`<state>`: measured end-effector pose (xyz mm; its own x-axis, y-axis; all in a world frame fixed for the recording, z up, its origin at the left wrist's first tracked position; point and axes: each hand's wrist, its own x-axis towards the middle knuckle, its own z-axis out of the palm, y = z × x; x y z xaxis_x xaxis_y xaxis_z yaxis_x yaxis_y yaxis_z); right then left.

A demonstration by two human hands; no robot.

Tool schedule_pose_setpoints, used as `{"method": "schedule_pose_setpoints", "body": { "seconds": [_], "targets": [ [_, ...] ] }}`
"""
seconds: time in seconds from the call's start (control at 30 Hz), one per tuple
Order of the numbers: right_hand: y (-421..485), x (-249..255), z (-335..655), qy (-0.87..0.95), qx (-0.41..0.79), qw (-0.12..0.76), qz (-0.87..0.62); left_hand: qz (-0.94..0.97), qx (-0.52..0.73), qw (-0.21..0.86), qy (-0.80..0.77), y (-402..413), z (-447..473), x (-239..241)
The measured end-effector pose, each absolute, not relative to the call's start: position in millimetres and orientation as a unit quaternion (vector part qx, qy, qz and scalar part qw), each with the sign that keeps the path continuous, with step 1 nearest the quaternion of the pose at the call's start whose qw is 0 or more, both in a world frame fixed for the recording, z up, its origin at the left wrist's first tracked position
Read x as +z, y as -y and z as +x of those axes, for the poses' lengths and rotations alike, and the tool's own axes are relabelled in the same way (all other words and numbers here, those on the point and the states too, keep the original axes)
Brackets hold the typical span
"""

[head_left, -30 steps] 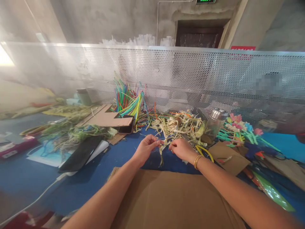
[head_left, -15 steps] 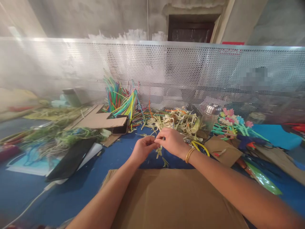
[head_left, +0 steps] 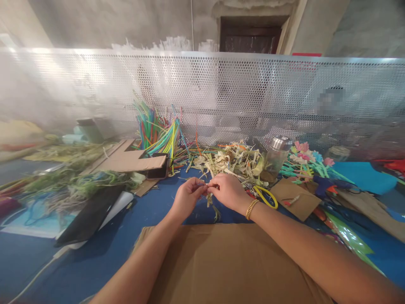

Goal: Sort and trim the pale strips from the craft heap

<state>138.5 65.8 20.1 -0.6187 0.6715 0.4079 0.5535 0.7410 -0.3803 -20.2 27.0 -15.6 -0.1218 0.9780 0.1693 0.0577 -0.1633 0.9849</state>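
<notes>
My left hand [head_left: 189,195] and my right hand [head_left: 228,192] meet fingertip to fingertip over the blue tabletop [head_left: 152,211]. Both are closed in a pinch. What sits between the fingertips is too small and too hidden to name. Just beyond my knuckles lies a heap of dry, pale husk strips [head_left: 236,159]. A few loose husk scraps [head_left: 216,213] show below my fingers. Scissors with a yellow handle [head_left: 267,197] lie right of my right hand. A large brown cardboard sheet [head_left: 234,261] spreads beneath my forearms.
Colourful pipe cleaners [head_left: 158,133] stand at the back, beside a cardboard piece [head_left: 129,162] and a phone [head_left: 157,169]. A glass bottle [head_left: 278,156] and craft flowers [head_left: 311,158] stand right. Left are tangled green fibres [head_left: 91,183] and a black case [head_left: 91,217]. A perforated metal screen [head_left: 196,93] closes the back.
The fingertips have shifted slightly and stay pinched together; my right fingers have drawn back a little from over the left ones. The whole view has moved slightly.
</notes>
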Motion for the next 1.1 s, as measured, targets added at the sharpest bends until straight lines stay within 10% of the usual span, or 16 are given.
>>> {"method": "schedule_pose_setpoints", "body": {
  "seconds": [0.23,0.63,1.1],
  "targets": [
    [-61.0,14.8,133.9,0.854,0.098,0.335,-0.386,0.479,0.586,0.447,-0.477,-24.9,-20.9,-14.6],
    [-65.2,16.5,137.0,0.841,0.187,0.301,-0.408,0.651,0.511,0.159,-0.539,-22.8,-26.9,-15.1],
    [-72.5,5.5,135.0,0.829,0.208,0.338,-0.395,0.557,0.513,0.419,-0.501,-22.6,-21.1,-13.8]
  ]
}}
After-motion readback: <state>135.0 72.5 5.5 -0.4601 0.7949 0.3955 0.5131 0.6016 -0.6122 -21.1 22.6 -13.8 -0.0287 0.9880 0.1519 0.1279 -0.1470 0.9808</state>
